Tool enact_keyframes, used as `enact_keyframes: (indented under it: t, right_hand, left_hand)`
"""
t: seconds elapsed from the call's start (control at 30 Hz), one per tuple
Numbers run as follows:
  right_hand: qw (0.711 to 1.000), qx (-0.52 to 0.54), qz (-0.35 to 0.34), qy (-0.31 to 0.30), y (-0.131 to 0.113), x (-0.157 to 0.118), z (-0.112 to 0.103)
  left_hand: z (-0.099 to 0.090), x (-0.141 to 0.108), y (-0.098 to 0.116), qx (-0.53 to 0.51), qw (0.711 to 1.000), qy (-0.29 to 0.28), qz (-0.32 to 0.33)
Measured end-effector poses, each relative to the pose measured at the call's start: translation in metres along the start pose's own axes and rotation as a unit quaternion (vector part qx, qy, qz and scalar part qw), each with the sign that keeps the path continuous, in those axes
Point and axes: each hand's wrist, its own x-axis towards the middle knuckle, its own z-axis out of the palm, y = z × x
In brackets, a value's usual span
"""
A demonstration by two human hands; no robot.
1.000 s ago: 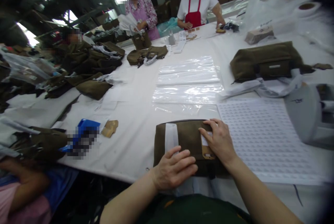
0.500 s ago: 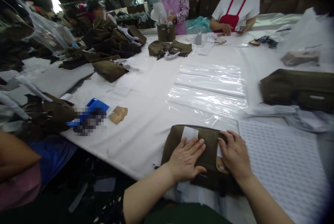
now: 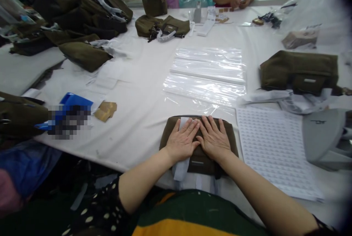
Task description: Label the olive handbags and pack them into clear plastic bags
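Observation:
An olive-brown handbag (image 3: pixel 229 133) lies flat at the table's front edge, directly before me. My left hand (image 3: pixel 183 139) rests on its left half, fingers spread, over a white strip (image 3: pixel 181 172) that runs down past the bag's near edge. Flat on the bag's right half is my right hand (image 3: pixel 214 137), its fingers also apart; the two hands meet near the middle. A small metal plate (image 3: pixel 197 162) shows on the near side of the bag. Whatever lies under my palms is hidden.
Clear plastic bags (image 3: pixel 206 74) lie beyond the handbag. Right of it are printed label sheets (image 3: pixel 275 148), a grey device (image 3: pixel 324 137) and another olive bag (image 3: pixel 299 71). Brown tags (image 3: pixel 106 110) and a blue item (image 3: pixel 74 102) lie left. Co-workers stand across the table.
My right hand has moved left onto the middle of the bag, and the tan tag beside it no longer shows. My left hand stays on the bag. The view has tilted down and turned right.

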Motion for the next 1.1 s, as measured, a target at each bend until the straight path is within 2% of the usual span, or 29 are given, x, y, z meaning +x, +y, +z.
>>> enact_keyframes:
  t: [0.1, 0.17, 0.27, 0.33, 0.37, 0.43, 0.47, 0.53, 0.63, 0.73, 0.8, 0.9, 0.97, 1.1]
  right_hand:
    - [0.995, 0.094, -0.023, 0.013, 0.011, -0.004, -0.017]
    - [0.979, 0.194, -0.010, 0.054, 0.028, -0.007, -0.037]
    - [0.933, 0.289, 0.108, 0.185, 0.068, -0.012, -0.059]
    - [0.905, 0.295, 0.186, 0.244, 0.097, -0.014, -0.063]
    - [0.899, 0.293, 0.208, 0.252, 0.110, -0.014, -0.060]
    - [0.905, 0.284, 0.215, 0.231, 0.129, -0.009, -0.050]
    - [0.915, 0.280, 0.201, 0.211, 0.135, -0.003, -0.043]
    - [0.938, 0.269, 0.152, 0.157, 0.141, 0.018, -0.027]
    - [0.964, 0.245, 0.077, 0.065, 0.144, 0.062, 0.000]
    - [0.979, 0.189, 0.063, -0.041, 0.148, 0.099, 0.025]
    - [0.983, 0.149, 0.067, -0.087, 0.155, 0.113, 0.038]
    - [0.987, 0.125, 0.071, -0.078, 0.164, 0.123, 0.049]
    - [0.985, 0.130, 0.098, -0.059, 0.168, 0.131, 0.051]
    - [0.978, 0.133, 0.155, -0.050, 0.174, 0.149, 0.049]
  left_hand:
    - [-0.011, -0.007, -0.004, -0.059, 0.998, 0.013, 0.027]
    - [-0.024, -0.013, -0.009, -0.126, 0.990, 0.045, 0.036]
    - [-0.041, -0.018, -0.023, -0.228, 0.961, 0.158, -0.006]
    - [-0.049, -0.013, -0.039, -0.261, 0.932, 0.245, -0.052]
    - [-0.051, -0.007, -0.048, -0.266, 0.919, 0.281, -0.074]
    - [-0.051, 0.012, -0.069, -0.259, 0.901, 0.332, -0.106]
    - [-0.049, 0.026, -0.081, -0.252, 0.899, 0.340, -0.114]
    - [-0.042, 0.060, -0.104, -0.235, 0.921, 0.287, -0.115]
    - [-0.024, 0.122, -0.136, -0.199, 0.964, 0.145, -0.099]
    - [-0.003, 0.178, -0.163, -0.176, 0.977, 0.082, -0.091]
    - [0.012, 0.206, -0.179, -0.165, 0.981, 0.039, -0.096]
    - [0.029, 0.232, -0.199, -0.157, 0.980, -0.048, -0.109]
    - [0.034, 0.245, -0.208, -0.155, 0.975, -0.105, -0.116]
    - [0.021, 0.264, -0.213, -0.152, 0.967, -0.176, -0.108]
